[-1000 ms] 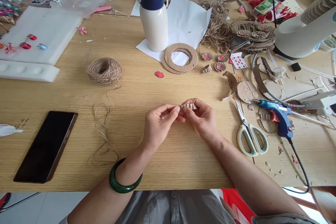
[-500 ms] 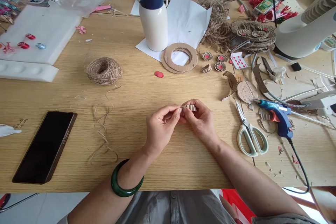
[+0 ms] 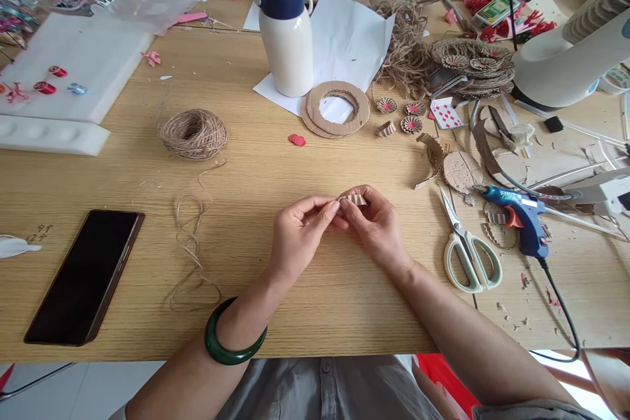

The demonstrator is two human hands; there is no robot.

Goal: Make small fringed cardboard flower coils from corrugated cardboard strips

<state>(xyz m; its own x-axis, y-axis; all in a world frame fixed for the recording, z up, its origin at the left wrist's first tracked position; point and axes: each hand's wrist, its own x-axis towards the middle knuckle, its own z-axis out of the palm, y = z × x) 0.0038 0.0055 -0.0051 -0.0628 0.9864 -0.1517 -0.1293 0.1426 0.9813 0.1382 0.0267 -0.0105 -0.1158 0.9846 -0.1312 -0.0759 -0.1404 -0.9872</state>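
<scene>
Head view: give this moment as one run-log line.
hands: left hand and right hand pinching corrugated strip | scissors: left of glue gun

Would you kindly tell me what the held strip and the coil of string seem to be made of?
The strip: probably corrugated cardboard, matte and tan, given its ridges. The coil of string: likely jute-like fibre, dull and rough, given its brownish, coarse strands.
</scene>
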